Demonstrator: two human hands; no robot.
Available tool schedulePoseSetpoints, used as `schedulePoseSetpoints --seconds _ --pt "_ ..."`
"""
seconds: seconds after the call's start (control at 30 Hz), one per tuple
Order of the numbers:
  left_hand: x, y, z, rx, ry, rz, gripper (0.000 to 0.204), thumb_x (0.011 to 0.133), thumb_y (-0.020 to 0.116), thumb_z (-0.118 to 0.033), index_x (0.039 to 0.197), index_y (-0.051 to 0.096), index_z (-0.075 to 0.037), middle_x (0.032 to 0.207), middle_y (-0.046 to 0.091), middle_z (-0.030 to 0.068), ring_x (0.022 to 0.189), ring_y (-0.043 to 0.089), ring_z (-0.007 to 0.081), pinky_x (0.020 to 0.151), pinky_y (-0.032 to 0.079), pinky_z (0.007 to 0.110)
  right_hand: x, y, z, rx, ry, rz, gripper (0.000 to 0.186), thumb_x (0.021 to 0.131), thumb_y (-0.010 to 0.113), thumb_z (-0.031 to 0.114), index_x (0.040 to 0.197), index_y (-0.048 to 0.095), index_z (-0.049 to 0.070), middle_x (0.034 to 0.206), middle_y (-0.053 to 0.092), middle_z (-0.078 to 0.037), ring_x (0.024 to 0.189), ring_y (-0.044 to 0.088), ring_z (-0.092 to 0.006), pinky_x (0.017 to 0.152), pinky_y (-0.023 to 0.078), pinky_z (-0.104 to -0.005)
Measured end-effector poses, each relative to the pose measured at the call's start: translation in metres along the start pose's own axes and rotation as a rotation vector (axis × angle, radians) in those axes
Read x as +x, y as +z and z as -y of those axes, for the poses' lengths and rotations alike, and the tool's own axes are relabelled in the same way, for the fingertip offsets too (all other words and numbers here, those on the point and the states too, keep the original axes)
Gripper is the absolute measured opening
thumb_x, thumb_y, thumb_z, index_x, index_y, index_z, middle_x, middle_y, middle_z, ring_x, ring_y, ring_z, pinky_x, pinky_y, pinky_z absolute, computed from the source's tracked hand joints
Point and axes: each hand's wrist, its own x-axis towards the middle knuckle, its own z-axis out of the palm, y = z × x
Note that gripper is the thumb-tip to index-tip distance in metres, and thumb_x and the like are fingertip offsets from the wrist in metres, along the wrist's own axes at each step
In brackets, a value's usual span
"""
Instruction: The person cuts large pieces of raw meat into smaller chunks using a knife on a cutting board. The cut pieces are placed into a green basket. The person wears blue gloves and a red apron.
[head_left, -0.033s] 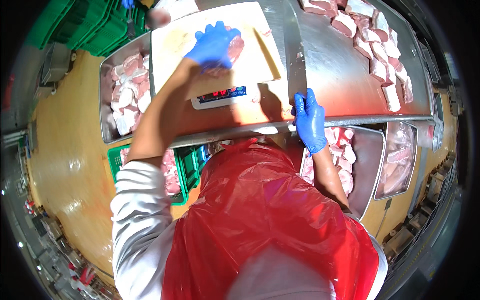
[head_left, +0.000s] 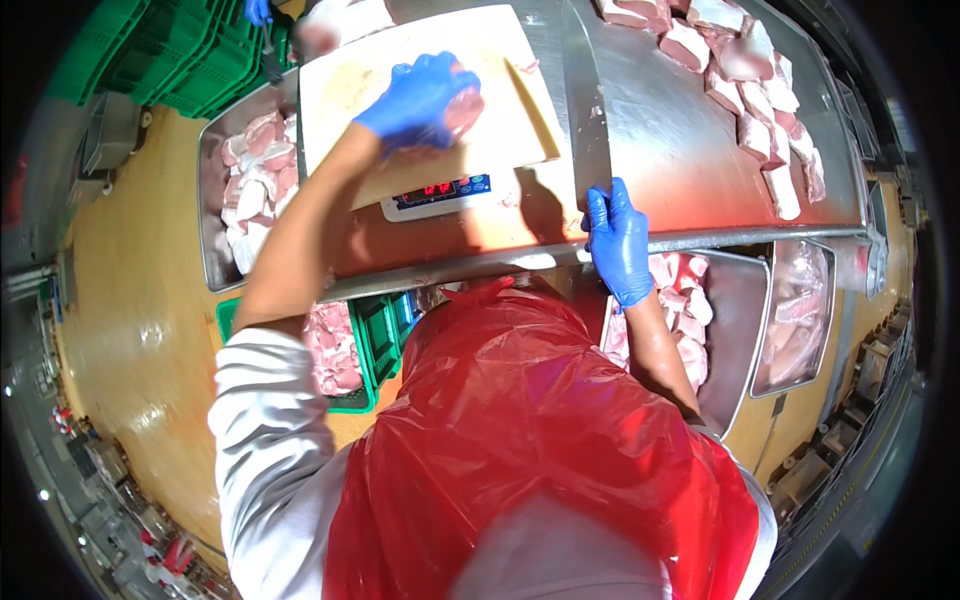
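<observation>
Soft, wet meat under a cupping left hand

The left hand point(head_left: 420, 100), gloved in blue, is cupping a pink piece of meat point(head_left: 462, 112) from above, its fingers curving over the far side while the meat is showing past the right edge of the glove. Blur and the covering palm are hiding whether the piece is resting fully on the pale board point(head_left: 335, 95) or being held slightly clear.

The meat is looking raw, moist and limp at its edges, so it is likely feeling moderately heavy for its size, yielding under pressure and slippery against the glove. A broad grip across its thickest part, with the palm spreading the load, is seeming safer than pinching a thin edge.

The right hand point(head_left: 620, 245), also in blue, is wrapping round the handle end of a long knife point(head_left: 588, 110), whose broad blade is pointing away from the body, just right of the board.

Beyond the hands, a scale point(head_left: 440, 197) is showing at the board's near edge, and the steel worktop point(head_left: 660, 140) is carrying more meat chunks point(head_left: 755, 125) at far right.
</observation>
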Motion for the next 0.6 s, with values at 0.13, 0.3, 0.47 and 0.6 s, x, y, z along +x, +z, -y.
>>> schedulePoseSetpoints --seconds 0.13,0.3,0.47,0.6 --pt "-0.076 -0.013 0.016 0.096 0.380 -0.078 0.034 0.070 0.075 -0.005 0.101 0.071 -0.019 0.142 0.052 0.0196 0.140 0.043 0.0346 0.113 0.032 0.061 -0.003 -0.007 -0.014 -0.064 -0.090 -0.011 0.015 0.104 0.055 0.014 0.107 0.052 0.000 0.072 0.067 -0.017 0.059 0.068 -0.0279 0.053 0.049 -0.0379" --pt "-0.170 0.038 0.018 -0.362 -0.294 -0.799 0.026 0.078 0.068 0.005 0.100 0.071 -0.009 0.120 0.066 0.0129 0.111 0.064 0.0288 0.096 0.051 0.041 -0.008 0.005 -0.042 -0.193 -0.183 0.031 0.014 0.103 0.056 0.013 0.107 0.054 0.000 0.071 0.066 -0.018 0.062 0.068 -0.0353 0.054 0.050 -0.0414" --pt "-0.160 0.085 -0.037 -0.512 -0.530 -1.018 0.029 0.083 0.075 -0.008 0.112 0.069 -0.004 0.100 0.069 0.0136 0.083 0.068 0.0267 0.078 0.055 0.037 0.009 0.045 -0.024 -0.352 -0.396 0.146 0.016 0.100 0.060 0.016 0.110 0.057 0.003 0.077 0.066 -0.024 0.070 0.066 -0.0448 0.057 0.050 -0.0514" --pt "-0.135 0.092 -0.039 -0.345 -0.536 -1.150 0.024 0.081 0.075 -0.010 0.104 0.071 -0.006 0.095 0.070 0.0115 0.082 0.069 0.0268 0.075 0.056 0.036 0.028 0.100 0.029 -0.350 -0.626 0.240 0.016 0.099 0.060 0.010 0.111 0.053 0.003 0.079 0.065 -0.025 0.071 0.064 -0.0481 0.057 0.048 -0.0514"
